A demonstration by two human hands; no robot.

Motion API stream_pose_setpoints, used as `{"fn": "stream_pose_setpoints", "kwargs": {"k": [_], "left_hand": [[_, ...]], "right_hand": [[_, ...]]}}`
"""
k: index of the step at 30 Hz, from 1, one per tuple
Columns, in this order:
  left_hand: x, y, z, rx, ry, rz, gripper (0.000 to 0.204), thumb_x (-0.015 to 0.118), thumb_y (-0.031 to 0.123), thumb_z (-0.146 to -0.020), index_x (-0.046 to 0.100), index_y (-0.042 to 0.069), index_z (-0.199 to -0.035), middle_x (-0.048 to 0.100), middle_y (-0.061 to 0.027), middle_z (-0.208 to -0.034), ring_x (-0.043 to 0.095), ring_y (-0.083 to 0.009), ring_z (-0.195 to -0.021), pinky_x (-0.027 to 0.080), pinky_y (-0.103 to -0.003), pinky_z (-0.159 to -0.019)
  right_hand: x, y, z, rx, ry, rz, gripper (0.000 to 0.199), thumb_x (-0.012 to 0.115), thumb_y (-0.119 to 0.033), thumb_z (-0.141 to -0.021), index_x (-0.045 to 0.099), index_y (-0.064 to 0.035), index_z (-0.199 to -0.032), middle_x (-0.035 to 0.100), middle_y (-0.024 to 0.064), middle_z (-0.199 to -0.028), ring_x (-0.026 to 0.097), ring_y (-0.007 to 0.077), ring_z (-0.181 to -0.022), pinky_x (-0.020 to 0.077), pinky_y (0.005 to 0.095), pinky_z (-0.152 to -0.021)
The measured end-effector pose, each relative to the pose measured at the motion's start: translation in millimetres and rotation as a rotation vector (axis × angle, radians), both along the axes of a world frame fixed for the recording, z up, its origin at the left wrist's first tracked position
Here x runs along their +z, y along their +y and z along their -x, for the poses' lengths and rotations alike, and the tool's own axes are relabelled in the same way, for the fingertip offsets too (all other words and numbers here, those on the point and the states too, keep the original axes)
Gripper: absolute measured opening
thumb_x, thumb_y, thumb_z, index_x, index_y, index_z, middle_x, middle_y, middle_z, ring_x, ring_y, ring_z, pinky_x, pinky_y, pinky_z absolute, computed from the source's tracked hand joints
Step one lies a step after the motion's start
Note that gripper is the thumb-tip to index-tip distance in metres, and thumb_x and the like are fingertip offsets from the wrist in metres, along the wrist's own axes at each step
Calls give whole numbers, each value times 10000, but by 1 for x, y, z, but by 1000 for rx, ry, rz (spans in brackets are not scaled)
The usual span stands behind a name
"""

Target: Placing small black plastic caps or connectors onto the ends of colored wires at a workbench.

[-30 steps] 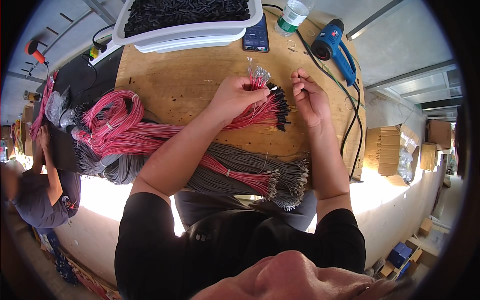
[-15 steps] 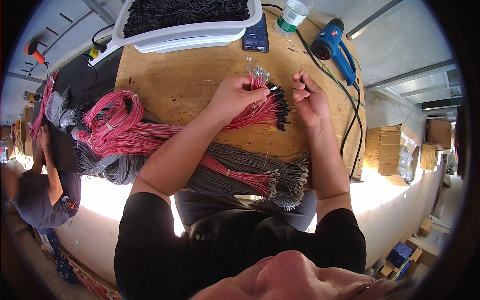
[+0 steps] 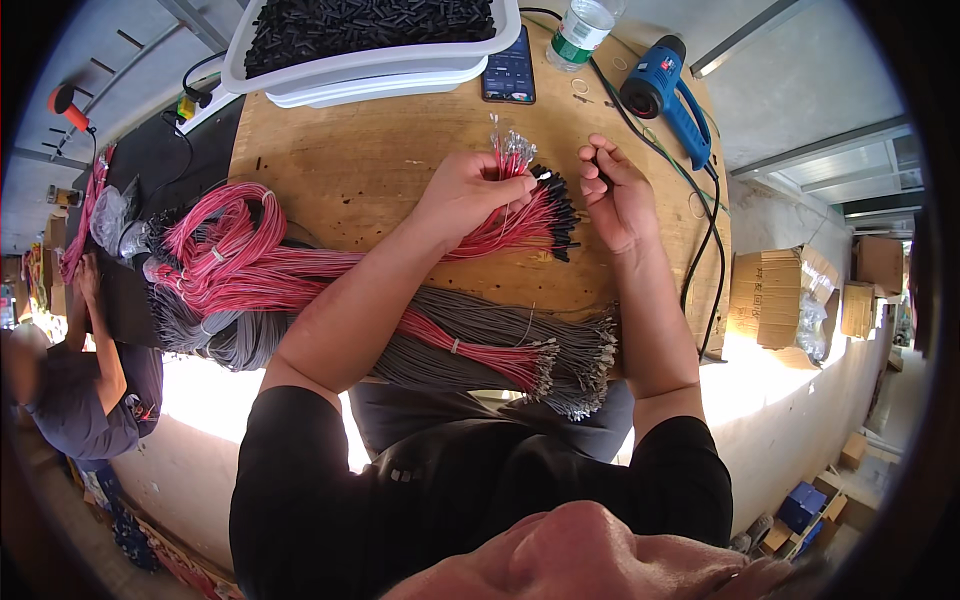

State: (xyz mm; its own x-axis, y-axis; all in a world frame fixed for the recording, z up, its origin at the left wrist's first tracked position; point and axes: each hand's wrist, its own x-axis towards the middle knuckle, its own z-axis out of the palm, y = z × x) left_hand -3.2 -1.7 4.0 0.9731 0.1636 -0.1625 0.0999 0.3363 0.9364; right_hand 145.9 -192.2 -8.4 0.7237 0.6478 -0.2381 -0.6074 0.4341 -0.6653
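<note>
My left hand (image 3: pixel 472 200) is closed around a bundle of red wires (image 3: pixel 500 232). Bare metal terminals (image 3: pixel 515 152) stick up above its thumb and fingers. Beside that hand, other wire ends of the bundle carry black tube sleeves (image 3: pixel 565 222) and lie fanned on the table. My right hand (image 3: pixel 620 200) is raised just right of these sleeves, palm up with curled fingers. A small dark piece shows between its thumb and fingers, looking like a black tube; it is partly hidden. Nearer me lie grey wires (image 3: pixel 460 315) and a tied red bunch (image 3: pixel 470 352) with terminals.
A white bin (image 3: pixel 375 62) of short black tubes stands at the back of the wooden table (image 3: pixel 330 135). A phone (image 3: pixel 509 70), a water bottle (image 3: pixel 580 38) and a blue heat gun (image 3: pixel 665 95) with its cable are to its right. Another person (image 3: pixel 90 390) works at the left.
My right hand has shifted very slightly up and left, its fingers still curled. My left hand keeps its hold on the red wires.
</note>
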Motion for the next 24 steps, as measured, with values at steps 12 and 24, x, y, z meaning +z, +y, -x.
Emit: {"fn": "stream_pose_setpoints", "kwargs": {"k": [12,24], "left_hand": [[0,-1,-1,20,-19,23,158,705,82,-908,688,-63,-968,685,-74,-804,607,-104,-698,495,-244,-659],[2,1,1,6,20,54,174,712,115,-920,680,-28,-1014,693,-76,-886,638,-117,-774,521,-235,-734]], "right_hand": [[3,-3,2,84,-16,-1,198,612,-110,-982,655,10,-1132,668,67,-871,551,111,-707,424,203,-588],[14,5,23,116,-313,167,179,681,-1,-907,702,17,-1084,704,79,-903,460,46,-624,339,180,-545]]}}
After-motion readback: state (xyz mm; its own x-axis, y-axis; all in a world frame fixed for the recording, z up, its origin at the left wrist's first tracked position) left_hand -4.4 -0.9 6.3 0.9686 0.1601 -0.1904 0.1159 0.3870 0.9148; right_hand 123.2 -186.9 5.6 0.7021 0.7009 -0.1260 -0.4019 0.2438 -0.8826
